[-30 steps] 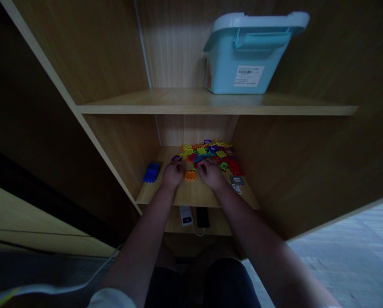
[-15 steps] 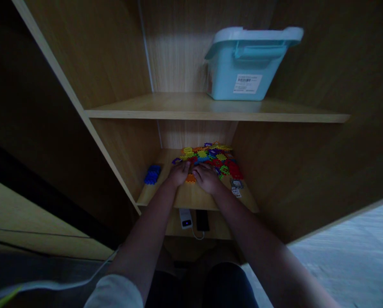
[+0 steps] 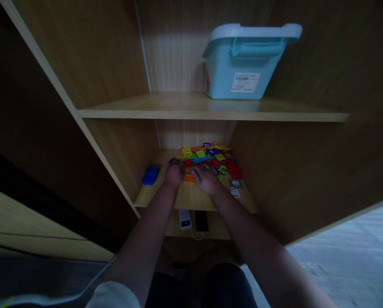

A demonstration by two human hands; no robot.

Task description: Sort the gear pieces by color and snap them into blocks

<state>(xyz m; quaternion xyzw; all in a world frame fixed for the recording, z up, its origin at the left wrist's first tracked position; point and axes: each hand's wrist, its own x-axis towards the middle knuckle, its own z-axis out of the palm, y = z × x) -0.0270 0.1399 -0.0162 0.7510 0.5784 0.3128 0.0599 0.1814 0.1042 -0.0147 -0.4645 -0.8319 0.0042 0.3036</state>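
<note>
On the middle shelf lies a loose pile of colourful plastic gear pieces (image 3: 219, 157) in red, yellow, green, purple and orange. My left hand (image 3: 174, 173) is at the pile's left front, near a purple piece (image 3: 173, 161); its fingers are dark and partly hidden. At the pile's front, my right hand (image 3: 204, 177) has its fingers curled in, and what they hold cannot be made out. An orange gear piece (image 3: 188, 178) lies on the shelf between both hands. A stack of blue gear pieces (image 3: 150, 175) sits apart on the left.
Grey and white pieces (image 3: 235, 187) lie by the right wall. A lidded light-blue bin (image 3: 245, 64) stands on the upper shelf (image 3: 172, 105). Below are a white device with a lit display (image 3: 185, 219) and a black slab (image 3: 201, 220), with a white cable beside them.
My left hand has moved slightly left, away from my right hand, uncovering more of the red and orange pieces. My right hand stays nearly in place. The view has shifted a little.
</note>
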